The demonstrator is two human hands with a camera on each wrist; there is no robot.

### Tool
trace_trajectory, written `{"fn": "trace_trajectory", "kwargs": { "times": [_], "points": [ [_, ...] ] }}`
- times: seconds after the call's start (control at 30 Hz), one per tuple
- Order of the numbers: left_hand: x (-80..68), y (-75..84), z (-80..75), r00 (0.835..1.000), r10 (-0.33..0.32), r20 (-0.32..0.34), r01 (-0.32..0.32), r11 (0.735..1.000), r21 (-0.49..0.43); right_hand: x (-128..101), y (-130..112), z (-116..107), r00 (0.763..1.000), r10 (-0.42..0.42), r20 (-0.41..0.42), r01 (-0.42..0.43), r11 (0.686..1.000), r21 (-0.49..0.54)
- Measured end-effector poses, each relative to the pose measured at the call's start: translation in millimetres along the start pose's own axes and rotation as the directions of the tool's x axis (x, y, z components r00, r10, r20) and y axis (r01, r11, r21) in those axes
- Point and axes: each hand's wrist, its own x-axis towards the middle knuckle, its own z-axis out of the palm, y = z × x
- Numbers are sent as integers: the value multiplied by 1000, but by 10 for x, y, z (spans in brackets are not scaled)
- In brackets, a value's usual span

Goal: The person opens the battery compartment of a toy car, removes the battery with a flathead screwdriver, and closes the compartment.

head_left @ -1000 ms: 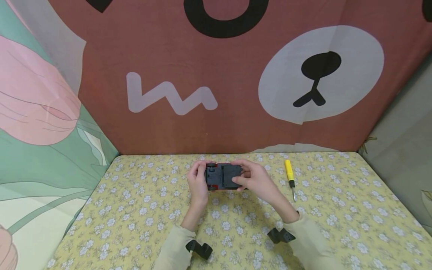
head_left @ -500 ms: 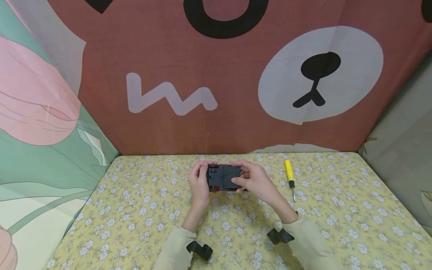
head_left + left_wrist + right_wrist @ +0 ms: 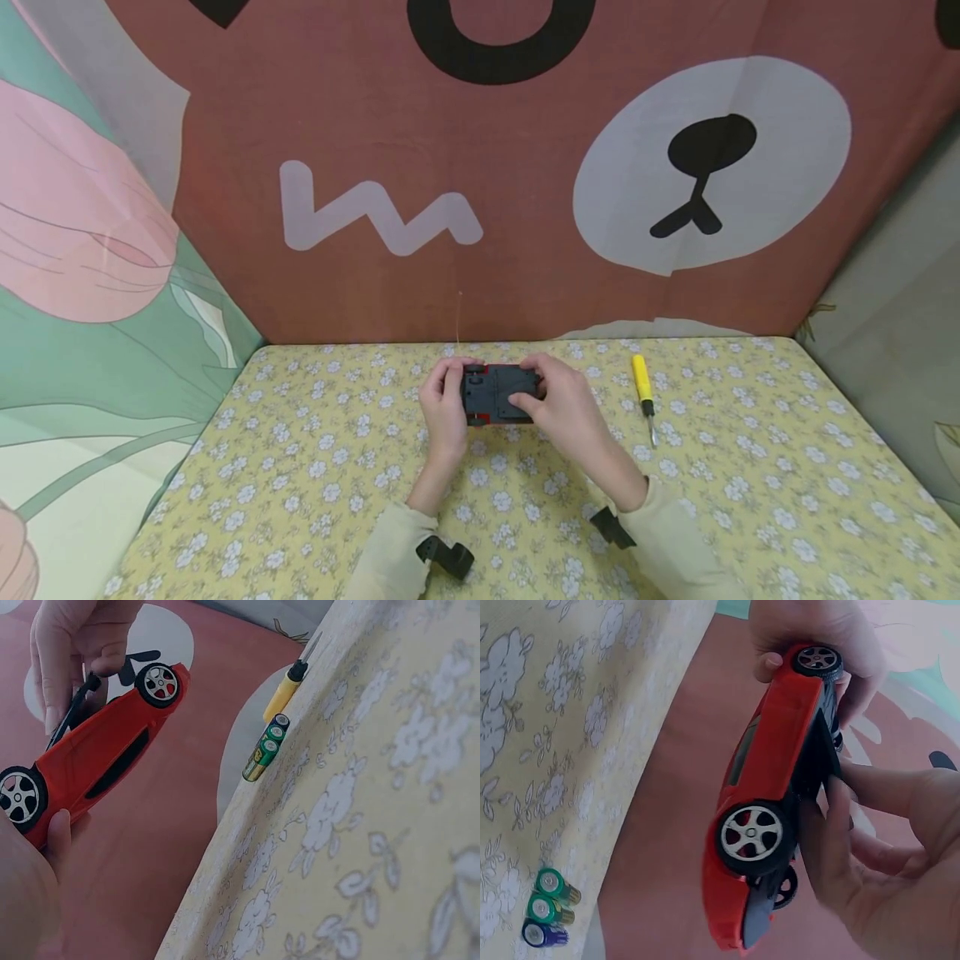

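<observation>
- The 2 forearms in pale sleeves come in from the near edge of the desk (image 3: 315, 467), which is covered in a yellow flowered cloth, and angle inward toward each other.
- The left hand (image 3: 444, 407) curls its grip round the left end of the toy car (image 3: 498, 393), thumb on the near side, fingers wrapped over the far side.
- The right hand (image 3: 564, 406) closes its grip on the right end, thumb laid across the black underside, fingers curled behind.
- The toy car is held just above the middle of the desk, upside down: black chassis facing up at the head camera, red body (image 3: 772, 757) facing the desk. Its long axis runs left to right, parallel to the near edge; I cannot tell which end is the front.
- 3 batteries (image 3: 549, 907) lie side by side on the cloth beneath the hands.
- The yellow-handled screwdriver (image 3: 643, 396) lies to the right of the right hand, apart from it, its tip pointing toward the person.
</observation>
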Motion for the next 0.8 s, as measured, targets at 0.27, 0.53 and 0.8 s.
{"fn": "trace_trajectory", "kwargs": {
  "times": [0.27,0.53,0.8],
  "points": [
    [0,-17,-4,1000,13,1,-13,999,-34,-5,14,19,998,-43,-42,41,998,-37],
    [-1,-15,-10,1000,3,-3,-3,999,-32,22,57,31,988,-133,-81,124,986,-110],
    [7,3,-11,1000,-12,-16,11,998,-64,52,109,-17,980,-152,-128,139,984,-108]
  ]
}}
